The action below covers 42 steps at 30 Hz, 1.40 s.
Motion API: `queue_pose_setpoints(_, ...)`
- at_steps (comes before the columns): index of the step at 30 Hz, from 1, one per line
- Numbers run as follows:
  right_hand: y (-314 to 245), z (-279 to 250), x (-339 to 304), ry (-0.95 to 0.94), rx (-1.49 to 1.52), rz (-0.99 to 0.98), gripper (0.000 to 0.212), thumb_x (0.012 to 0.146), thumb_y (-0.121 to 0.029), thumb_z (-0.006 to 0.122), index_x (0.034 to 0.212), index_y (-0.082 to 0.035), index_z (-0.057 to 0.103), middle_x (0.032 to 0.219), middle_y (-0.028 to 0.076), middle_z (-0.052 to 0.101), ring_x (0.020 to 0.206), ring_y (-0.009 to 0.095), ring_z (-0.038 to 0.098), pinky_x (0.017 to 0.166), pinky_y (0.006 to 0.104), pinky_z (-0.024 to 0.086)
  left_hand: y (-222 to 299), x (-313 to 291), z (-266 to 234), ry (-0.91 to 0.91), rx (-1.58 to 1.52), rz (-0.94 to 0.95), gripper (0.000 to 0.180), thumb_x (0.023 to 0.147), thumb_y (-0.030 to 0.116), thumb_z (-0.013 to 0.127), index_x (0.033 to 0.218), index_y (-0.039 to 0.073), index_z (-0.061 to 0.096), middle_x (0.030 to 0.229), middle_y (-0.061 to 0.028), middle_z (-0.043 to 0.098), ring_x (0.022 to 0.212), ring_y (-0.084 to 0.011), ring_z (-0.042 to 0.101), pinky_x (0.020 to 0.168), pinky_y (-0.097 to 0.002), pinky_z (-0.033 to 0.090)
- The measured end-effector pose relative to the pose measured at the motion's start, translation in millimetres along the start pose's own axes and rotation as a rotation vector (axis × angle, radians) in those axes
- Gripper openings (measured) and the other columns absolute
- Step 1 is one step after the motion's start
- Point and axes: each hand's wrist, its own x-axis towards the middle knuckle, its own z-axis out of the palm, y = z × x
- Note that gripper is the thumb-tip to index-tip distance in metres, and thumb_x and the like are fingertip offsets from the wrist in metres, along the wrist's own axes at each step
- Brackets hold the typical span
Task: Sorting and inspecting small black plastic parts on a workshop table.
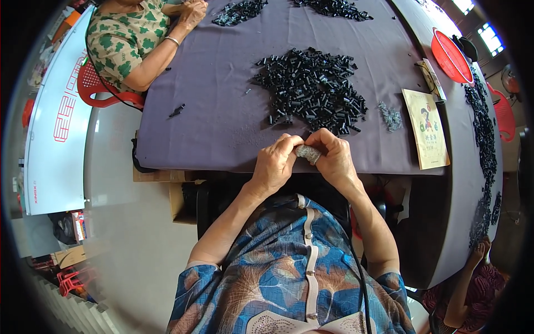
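Both of my hands meet at the table's near edge, fingertips pinched together. My left hand [275, 163] is closed, its thumb and forefinger touching those of the other hand; whatever they pinch is too small or hidden to make out. My right hand [337, 157] is closed too, curled around a short, speckled grey-white piece [307, 154] that shows between the two hands. Its exact kind is unclear. Just beyond my fingers lies a large heap of short black plastic tubes [314, 86]. A small pile of clear pieces [390, 117] sits to its right.
A yellowish booklet [425, 131] lies at the right on the purple-grey tablecloth [206, 133]. Behind it are a red basket [451, 55] and a long row of black parts [483, 133]. Another person [136, 47] sits at the far left on a red chair [97, 86]; another person's hand [477, 255] shows lower right.
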Motion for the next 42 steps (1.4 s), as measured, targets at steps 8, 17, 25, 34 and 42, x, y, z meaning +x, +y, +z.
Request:
queue_pose_setpoints(8, -10.3, -23.3, 5.5, 0.188, -0.326, -0.262, 0.015, 0.074, -0.003, 0.071, 0.085, -0.003, 0.061, 0.077, 0.012, 0.063, 0.072, 0.027, 0.064, 0.063, 0.0336, 0.051, -19.9, 2.5, -19.1, 0.293, -0.127, -0.223, 0.011, 0.088, 0.002, 0.06, 0.099, 0.0, 0.057, 0.084, -0.0104, 0.064, 0.072, -0.0178, 0.061, 0.066, -0.0288, 0.049)
queue_pose_setpoints(17, -9.8, -55.0, 8.0, 0.266, -0.507, -0.295, 0.021, 0.071, 0.005, 0.064, 0.089, -0.005, 0.063, 0.082, 0.01, 0.061, 0.076, 0.03, 0.061, 0.067, 0.035, 0.049, -19.5, 5.5, -15.6, 0.249, -0.161, -0.281, 0.012, 0.089, 0.003, 0.059, 0.1, -0.001, 0.058, 0.084, -0.0092, 0.065, 0.073, -0.0151, 0.06, 0.068, -0.0281, 0.049)
queue_pose_setpoints(25, -1.7, -35.7, 8.6, 0.135, -0.665, -0.445, 0.015, 0.073, -0.003, 0.064, 0.087, -0.008, 0.064, 0.084, 0.008, 0.056, 0.085, 0.029, 0.054, 0.076, 0.0382, 0.043, -19.9, 3.5, -13.0, 0.224, -0.137, -0.277, 0.014, 0.088, 0.003, 0.06, 0.101, 0.0, 0.058, 0.087, -0.0115, 0.065, 0.073, -0.0183, 0.062, 0.069, -0.0291, 0.05)
queue_pose_setpoints(34, -1.1, -34.2, 10.0, 0.156, -0.726, -0.464, 0.024, 0.067, 0.0, 0.063, 0.088, -0.011, 0.065, 0.089, 0.005, 0.057, 0.088, 0.027, 0.051, 0.078, 0.0374, 0.041, -19.5, 4.0, -12.1, 0.215, -0.103, -0.251, 0.014, 0.087, 0.002, 0.06, 0.101, 0.0, 0.058, 0.089, -0.0125, 0.066, 0.077, -0.0215, 0.064, 0.07, -0.0306, 0.051)
queue_pose_setpoints(42, 2.5, -36.0, 13.6, 0.151, -0.804, -0.441, 0.024, 0.067, -0.002, 0.064, 0.088, -0.013, 0.066, 0.091, 0.004, 0.057, 0.09, 0.027, 0.049, 0.081, 0.0385, 0.038, -17.8, 4.6, -12.4, 0.187, -0.061, -0.224, 0.014, 0.087, 0.002, 0.061, 0.1, 0.0, 0.057, 0.088, -0.0129, 0.065, 0.074, -0.0219, 0.063, 0.067, -0.031, 0.05)
